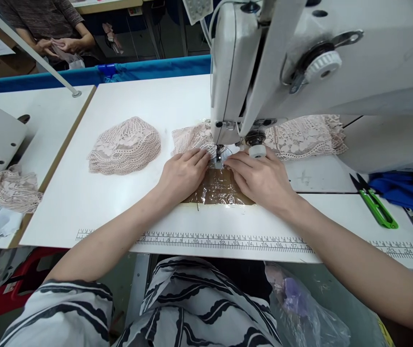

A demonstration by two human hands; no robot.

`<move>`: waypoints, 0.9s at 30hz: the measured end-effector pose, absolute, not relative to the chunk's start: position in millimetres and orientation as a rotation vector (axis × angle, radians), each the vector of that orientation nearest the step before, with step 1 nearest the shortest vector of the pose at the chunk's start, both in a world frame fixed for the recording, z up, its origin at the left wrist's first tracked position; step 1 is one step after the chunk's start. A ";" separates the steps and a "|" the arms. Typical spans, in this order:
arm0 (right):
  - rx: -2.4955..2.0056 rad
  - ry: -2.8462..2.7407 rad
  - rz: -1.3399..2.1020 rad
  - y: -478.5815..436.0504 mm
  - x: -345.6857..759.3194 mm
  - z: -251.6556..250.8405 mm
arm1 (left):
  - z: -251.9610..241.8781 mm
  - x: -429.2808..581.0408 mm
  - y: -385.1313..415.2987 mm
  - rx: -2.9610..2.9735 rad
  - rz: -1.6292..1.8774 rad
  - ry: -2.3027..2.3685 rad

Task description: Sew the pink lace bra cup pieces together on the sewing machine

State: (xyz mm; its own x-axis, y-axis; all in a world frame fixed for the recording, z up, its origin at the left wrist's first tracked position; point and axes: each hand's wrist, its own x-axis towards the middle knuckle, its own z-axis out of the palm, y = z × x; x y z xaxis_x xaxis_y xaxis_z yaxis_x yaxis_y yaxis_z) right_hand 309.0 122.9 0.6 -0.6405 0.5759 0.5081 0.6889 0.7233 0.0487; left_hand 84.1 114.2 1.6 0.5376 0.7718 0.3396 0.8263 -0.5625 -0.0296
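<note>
My left hand (186,174) is just left of the presser foot (219,158), its fingers together and pressed on the edge of a pale pink lace piece (191,137). To the right of the foot, my right hand (260,174) has its fingertips drawn together at the edge of the same pale material, close to the needle. The sewing machine's head (233,72) stands over both hands and hides part of the lace. Under my hands lies a brown, shiny taped patch (219,188) on the white table. The thumbs are largely hidden.
A stack of pink lace pieces (125,145) lies to the left, and more lace (307,137) lies behind my right hand. Green thread snips (377,205) and blue cloth (397,193) sit at the right. A printed ruler (199,239) runs along the front edge. Across the table, another person (52,24) handles fabric.
</note>
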 end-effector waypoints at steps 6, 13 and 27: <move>-0.869 -2.380 -0.312 122.0 310.1 0.0 | 17.8 73.0 113.7 -2.491 -0.216 -1.631; -0.795 -2.341 -0.241 123.1 309.1 -0.7 | 41.8 64.0 109.0 -2.507 0.007 -1.767; -0.849 -2.332 -0.145 126.6 308.0 -7.6 | 49.3 70.3 98.3 -2.522 0.062 -1.770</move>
State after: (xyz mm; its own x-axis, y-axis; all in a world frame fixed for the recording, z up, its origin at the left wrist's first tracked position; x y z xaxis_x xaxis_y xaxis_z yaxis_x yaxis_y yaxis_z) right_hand 308.0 126.6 -7.6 -0.5837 0.5385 0.6078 0.6096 0.7850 -0.1100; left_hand 70.3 98.3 49.3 0.3401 0.9404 0.0020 0.9380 -0.3391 -0.0723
